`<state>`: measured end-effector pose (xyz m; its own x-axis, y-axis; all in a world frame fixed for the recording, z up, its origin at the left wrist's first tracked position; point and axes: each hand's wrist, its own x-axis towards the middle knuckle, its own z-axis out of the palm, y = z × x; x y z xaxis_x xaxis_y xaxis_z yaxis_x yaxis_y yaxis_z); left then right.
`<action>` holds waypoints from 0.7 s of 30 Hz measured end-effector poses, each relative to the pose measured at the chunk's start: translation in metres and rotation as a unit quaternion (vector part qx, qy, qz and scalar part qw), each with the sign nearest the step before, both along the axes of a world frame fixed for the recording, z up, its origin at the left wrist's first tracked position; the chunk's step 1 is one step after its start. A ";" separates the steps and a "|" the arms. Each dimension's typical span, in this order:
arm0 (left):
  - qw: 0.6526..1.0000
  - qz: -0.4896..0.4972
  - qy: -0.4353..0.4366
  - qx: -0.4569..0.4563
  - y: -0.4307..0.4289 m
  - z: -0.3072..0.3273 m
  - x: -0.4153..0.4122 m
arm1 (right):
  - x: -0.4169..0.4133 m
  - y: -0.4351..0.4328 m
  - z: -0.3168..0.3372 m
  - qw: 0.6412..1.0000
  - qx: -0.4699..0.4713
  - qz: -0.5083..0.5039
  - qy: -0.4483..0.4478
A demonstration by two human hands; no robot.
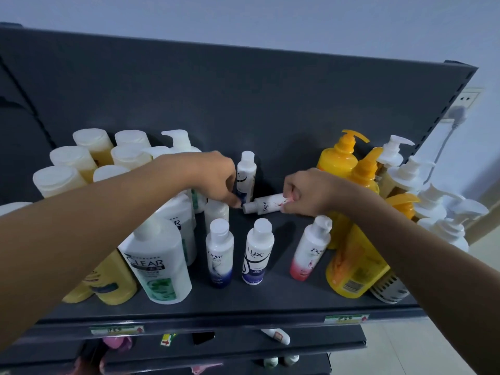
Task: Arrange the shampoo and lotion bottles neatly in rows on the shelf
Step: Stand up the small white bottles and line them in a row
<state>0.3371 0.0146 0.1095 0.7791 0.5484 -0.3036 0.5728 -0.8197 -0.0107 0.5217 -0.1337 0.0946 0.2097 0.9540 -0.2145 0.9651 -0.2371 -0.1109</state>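
nearest, along the front of the dark shelf (pixel 230 301), stand a large white clear bottle (pixel 159 266), a small white-and-blue dove bottle (pixel 219 253), a lux bottle (pixel 257 251) and a pink-based dove bottle (pixel 311 247), all upright, the last leaning a little. yellow pump bottles (pixel 354 255) crowd the right end. further in, the right hand (pixel 311 192) has its fingers (pixel 290 197) closed round the base end of a small dove bottle lying on its side (pixel 263 205), cap pointing left. just beside it, the left hand (pixel 213 177) has its fingers closed on the lower part of an upright small white bottle (pixel 246 174) near the back panel. at the back left, pale capped bottles (pixel 89 155) stand in rows.
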 end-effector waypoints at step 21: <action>0.972 0.038 -0.227 0.038 0.047 -0.014 0.065 | 0.019 0.121 -0.089 0.949 -0.183 0.163 -0.200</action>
<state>0.4022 0.0619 0.0956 0.7792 0.6178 0.1052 0.5924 -0.7809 0.1982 0.5412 -0.0128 0.0055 0.0517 0.8587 -0.5099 0.9411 0.1289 0.3125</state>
